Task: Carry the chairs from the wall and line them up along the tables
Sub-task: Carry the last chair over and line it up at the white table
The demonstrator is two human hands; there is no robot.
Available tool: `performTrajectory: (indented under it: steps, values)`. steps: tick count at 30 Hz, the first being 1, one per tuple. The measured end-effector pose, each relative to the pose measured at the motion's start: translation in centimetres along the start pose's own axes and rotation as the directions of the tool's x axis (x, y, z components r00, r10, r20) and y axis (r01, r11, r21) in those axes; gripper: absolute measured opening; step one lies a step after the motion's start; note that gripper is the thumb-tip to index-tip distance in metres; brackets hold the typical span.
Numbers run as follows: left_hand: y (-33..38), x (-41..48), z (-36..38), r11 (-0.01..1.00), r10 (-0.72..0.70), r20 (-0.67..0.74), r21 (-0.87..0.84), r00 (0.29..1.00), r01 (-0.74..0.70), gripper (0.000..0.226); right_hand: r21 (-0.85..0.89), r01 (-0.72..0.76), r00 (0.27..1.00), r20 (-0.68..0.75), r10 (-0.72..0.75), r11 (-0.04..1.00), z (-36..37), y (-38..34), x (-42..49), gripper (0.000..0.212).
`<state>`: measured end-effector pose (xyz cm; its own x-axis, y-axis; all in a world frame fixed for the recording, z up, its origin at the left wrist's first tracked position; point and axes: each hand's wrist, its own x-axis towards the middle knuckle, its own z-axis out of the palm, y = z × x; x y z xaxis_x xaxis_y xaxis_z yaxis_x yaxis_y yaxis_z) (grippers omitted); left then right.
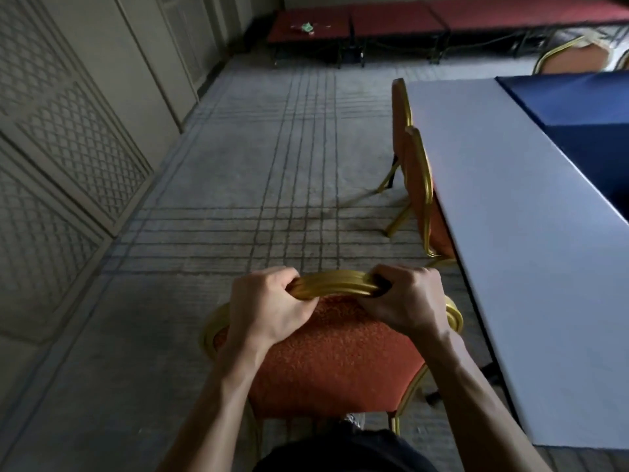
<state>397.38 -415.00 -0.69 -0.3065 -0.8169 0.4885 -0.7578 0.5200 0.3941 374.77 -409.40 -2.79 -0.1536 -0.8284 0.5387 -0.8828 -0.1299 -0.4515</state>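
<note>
An orange-upholstered chair (337,362) with a gold metal frame is right in front of me, its back toward me. My left hand (269,308) grips the left part of the gold top rail. My right hand (405,301) grips the right part of the same rail. The long grey table (531,267) runs along my right side. Two more orange and gold chairs (417,185) stand tucked against the table's left edge, farther ahead.
A panelled wall (68,148) runs along the left. Lined grey carpet (272,165) lies between wall and table. Low red platforms (391,18) stand at the far end. A blue cloth (578,97) covers the neighbouring table, with another chair (568,56) beyond it.
</note>
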Motion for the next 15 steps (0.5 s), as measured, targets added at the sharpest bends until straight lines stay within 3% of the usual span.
performTrajectory:
  steps: [5, 15]
  values:
    - [0.3, 6.1, 3.7, 0.997, 0.031, 0.061, -0.072, 0.998, -0.026, 0.038, -0.038, -0.061, 0.997, -0.039, 0.06, 0.997, 0.5, 3.6, 3.9, 0.027]
    - [-0.5, 17.5, 12.1, 0.948, 0.245, 0.176, -0.248, 0.953, -0.198, 0.033, -0.189, -0.252, 0.967, -0.09, 0.239, 0.949, 2.0, 9.5, 10.0, 0.029]
